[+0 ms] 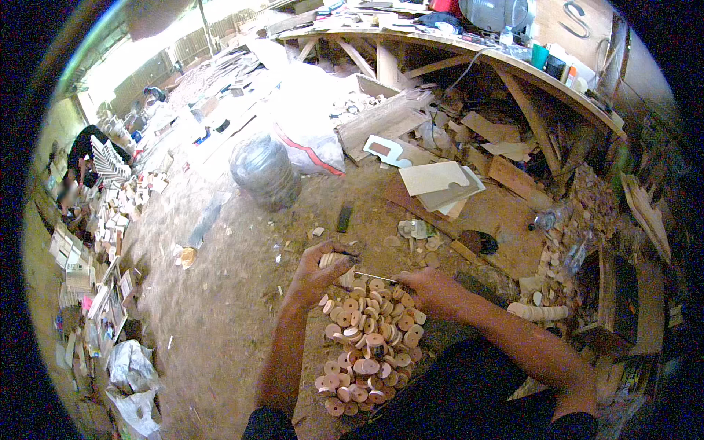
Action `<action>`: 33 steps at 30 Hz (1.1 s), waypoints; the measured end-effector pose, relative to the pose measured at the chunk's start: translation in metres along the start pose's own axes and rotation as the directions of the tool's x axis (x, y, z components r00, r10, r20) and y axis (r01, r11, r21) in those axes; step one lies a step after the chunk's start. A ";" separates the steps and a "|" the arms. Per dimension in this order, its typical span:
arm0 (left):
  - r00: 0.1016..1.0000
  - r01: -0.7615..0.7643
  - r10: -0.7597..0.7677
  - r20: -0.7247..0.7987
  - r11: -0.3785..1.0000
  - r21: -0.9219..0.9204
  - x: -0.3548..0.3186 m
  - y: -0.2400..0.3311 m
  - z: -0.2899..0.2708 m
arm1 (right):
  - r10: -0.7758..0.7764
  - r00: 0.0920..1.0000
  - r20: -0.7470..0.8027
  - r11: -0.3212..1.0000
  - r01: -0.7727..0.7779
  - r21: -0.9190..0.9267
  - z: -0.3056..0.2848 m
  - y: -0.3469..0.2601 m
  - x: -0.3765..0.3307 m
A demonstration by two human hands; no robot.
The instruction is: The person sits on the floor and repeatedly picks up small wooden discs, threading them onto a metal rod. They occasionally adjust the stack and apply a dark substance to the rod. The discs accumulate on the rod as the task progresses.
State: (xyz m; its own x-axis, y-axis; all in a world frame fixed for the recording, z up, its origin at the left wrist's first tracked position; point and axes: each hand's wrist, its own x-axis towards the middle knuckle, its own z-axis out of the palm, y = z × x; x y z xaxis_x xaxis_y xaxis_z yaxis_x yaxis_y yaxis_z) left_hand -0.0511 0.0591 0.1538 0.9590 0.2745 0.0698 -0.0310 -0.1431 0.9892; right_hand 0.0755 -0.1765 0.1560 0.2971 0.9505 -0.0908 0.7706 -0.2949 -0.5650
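My left hand (pixel 314 275) is closed around a short stack of pale wooden discs (pixel 336 265). From that stack a thin metal rod (pixel 375 277) runs across to my right hand (pixel 429 291), whose fingers are closed on its other end. Whether the rod passes through the discs is hidden by my left fingers. Just below both hands a heap of round wooden discs (pixel 372 339), many with a small centre hole, lies on the dirt floor (pixel 220 315) between my forearms.
A row of stacked discs (pixel 537 312) lies at the right. Ahead stand a wrapped grey bundle (pixel 264 172) and a white sack (pixel 312 150). Flat board offcuts (pixel 440 185) lie under a cluttered workbench (pixel 469 50). Wood pieces (pixel 117 216) and plastic bags (pixel 132 381) line the left.
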 end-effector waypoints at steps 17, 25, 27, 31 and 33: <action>0.945 0.085 -0.040 0.325 0.988 -0.125 0.006 0.023 -0.023 | 0.041 0.999 -0.008 0.998 -0.041 -0.037 -0.010 -0.004 -0.001; 0.929 0.044 -0.063 0.364 0.997 0.059 0.010 0.024 -0.036 | -0.033 0.998 -0.050 0.996 0.037 0.085 -0.007 0.002 -0.004; 0.946 0.045 -0.064 0.316 0.997 0.066 0.008 0.024 -0.033 | -0.027 0.999 -0.027 0.999 0.027 0.027 -0.004 0.006 -0.004; 0.983 0.052 -0.057 0.177 0.998 0.035 -0.001 0.016 -0.028 | -0.041 0.998 -0.053 0.999 0.040 -0.030 0.006 0.013 0.003; 0.992 0.027 -0.032 0.123 0.999 0.037 -0.001 0.008 -0.032 | -0.018 0.996 -0.089 0.998 0.013 -0.056 0.012 0.014 0.005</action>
State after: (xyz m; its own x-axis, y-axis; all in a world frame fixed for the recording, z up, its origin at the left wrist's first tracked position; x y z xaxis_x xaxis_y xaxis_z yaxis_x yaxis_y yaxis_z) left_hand -0.0615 0.0879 0.1656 0.9870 0.1595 0.0222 0.0055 -0.1710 0.9853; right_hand 0.0811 -0.1745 0.1384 0.3320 0.9432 -0.0075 0.8047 -0.2874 -0.5195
